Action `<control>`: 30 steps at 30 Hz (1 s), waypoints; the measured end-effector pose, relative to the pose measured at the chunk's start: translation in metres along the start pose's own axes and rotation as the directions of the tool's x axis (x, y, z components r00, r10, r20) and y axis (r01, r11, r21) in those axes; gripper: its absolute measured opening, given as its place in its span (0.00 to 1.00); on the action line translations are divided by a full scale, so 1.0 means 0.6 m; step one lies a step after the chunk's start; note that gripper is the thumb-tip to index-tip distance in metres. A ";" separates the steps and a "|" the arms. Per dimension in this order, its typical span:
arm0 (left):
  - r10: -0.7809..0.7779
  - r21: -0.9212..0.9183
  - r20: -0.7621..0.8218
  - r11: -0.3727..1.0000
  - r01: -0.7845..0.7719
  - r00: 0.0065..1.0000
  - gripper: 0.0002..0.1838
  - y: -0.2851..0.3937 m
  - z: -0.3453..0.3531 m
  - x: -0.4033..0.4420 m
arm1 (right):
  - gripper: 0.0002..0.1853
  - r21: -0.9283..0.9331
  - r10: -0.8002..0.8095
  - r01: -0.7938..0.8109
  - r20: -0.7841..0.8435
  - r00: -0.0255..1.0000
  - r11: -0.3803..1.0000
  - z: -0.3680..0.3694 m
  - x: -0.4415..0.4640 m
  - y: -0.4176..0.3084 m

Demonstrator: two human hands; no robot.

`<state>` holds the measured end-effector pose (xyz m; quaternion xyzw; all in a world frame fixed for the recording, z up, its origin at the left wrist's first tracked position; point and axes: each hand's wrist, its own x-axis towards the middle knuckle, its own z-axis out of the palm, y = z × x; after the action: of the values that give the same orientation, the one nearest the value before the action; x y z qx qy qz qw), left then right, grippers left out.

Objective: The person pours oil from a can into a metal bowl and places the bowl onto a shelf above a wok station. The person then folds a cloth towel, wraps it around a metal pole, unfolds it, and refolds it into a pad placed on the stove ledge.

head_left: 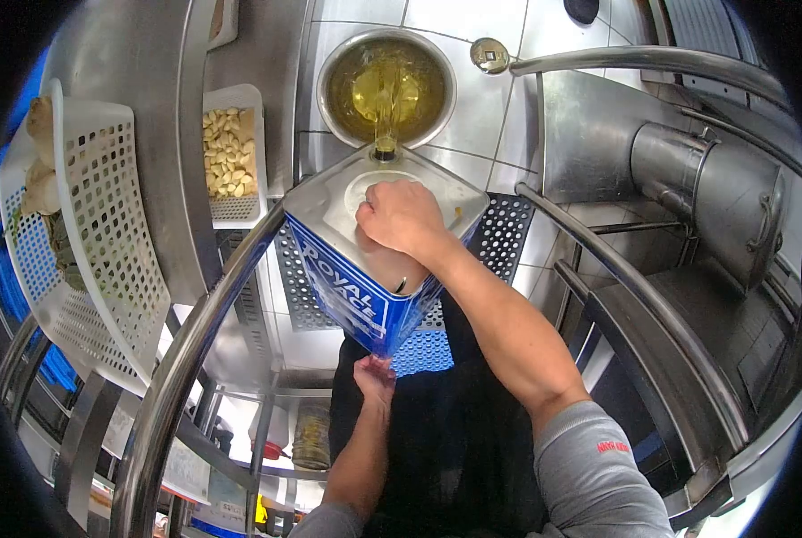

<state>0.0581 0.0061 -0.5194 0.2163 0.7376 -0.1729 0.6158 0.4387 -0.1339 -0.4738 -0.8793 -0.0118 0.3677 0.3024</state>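
A large square oil tin [347, 300], blue with white lettering and a bare metal top, is tilted forward. Clear yellow oil [386, 108] streams from its spout into a round metal bowl [449, 88] that holds more oil. My right hand [403, 215] is closed at the middle of the tin's top, where a handle would be hidden under the fingers. Down at the tin's lower corner, my left hand [375, 377] grips the bottom edge with its fingers.
At left are a white basket of peeled garlic cloves [229, 152] and a bigger white perforated basket [105, 224]. Metal rails [195, 359] flank me on both sides. A drain cover [489, 56] lies on the tiled floor near the bowl, and steel equipment [688, 170] stands at right.
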 end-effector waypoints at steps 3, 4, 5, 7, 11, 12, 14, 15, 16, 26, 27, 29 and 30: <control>0.000 -0.001 0.008 1.000 0.000 1.000 0.12 0.001 -0.003 0.005 | 0.17 -0.008 0.024 -0.024 0.015 1.000 1.000 -0.006 0.002 -0.001; 0.000 0.005 0.003 1.000 0.000 1.000 0.12 0.002 -0.004 0.007 | 0.17 -0.004 0.024 -0.024 0.011 1.000 1.000 -0.007 0.002 -0.001; 0.001 0.010 -0.002 1.000 -0.001 1.000 0.12 0.002 -0.005 0.009 | 0.17 -0.001 0.023 -0.023 0.006 1.000 1.000 -0.008 0.002 0.001; 0.005 0.019 -0.019 1.000 -0.005 1.000 0.12 0.003 -0.002 0.007 | 0.17 0.010 0.026 -0.026 0.009 1.000 1.000 -0.013 0.002 0.001; 0.022 0.033 -0.013 0.999 -0.022 1.000 0.12 -0.001 0.001 -0.004 | 0.18 0.046 -0.027 0.029 -0.044 0.999 0.999 -0.002 0.008 0.015; 0.027 0.037 0.003 0.999 -0.027 1.000 0.12 -0.003 -0.002 -0.002 | 0.18 0.030 -0.016 0.017 -0.030 0.999 0.999 -0.002 0.010 0.015; 0.017 0.044 0.056 0.999 -0.020 0.998 0.12 -0.005 -0.013 0.005 | 0.18 -0.001 0.007 -0.007 -0.002 1.000 1.000 -0.004 0.011 0.011; 0.012 0.047 0.083 0.999 -0.016 0.996 0.13 -0.008 -0.022 0.012 | 0.18 -0.003 0.010 -0.010 0.004 1.000 1.000 -0.005 0.013 0.012; 0.007 0.054 0.092 0.998 -0.012 0.996 0.13 -0.010 -0.031 0.020 | 0.18 -0.006 0.012 -0.012 0.010 1.000 1.000 -0.006 0.014 0.013; -0.006 0.127 0.080 0.992 -0.004 0.997 0.18 -0.018 -0.017 0.003 | 0.18 -0.028 0.008 -0.007 0.005 1.000 1.000 -0.008 0.019 0.014; -0.010 0.122 0.103 0.993 -0.003 0.995 0.18 -0.018 -0.017 0.002 | 0.18 -0.028 0.007 -0.007 0.010 1.000 1.000 -0.008 0.020 0.015; -0.012 0.111 0.069 0.994 0.005 0.998 0.19 -0.021 -0.014 0.002 | 0.18 -0.029 0.006 -0.006 0.018 1.000 1.000 -0.008 0.022 0.018; -0.014 0.105 0.052 0.994 0.008 0.999 0.19 -0.022 -0.012 0.001 | 0.18 -0.031 0.005 -0.005 0.016 1.000 1.000 -0.007 0.023 0.019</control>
<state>0.0449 -0.0013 -0.5189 0.2397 0.7122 -0.2205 0.6219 0.4494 -0.1421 -0.4867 -0.8809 -0.0175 0.3753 0.2878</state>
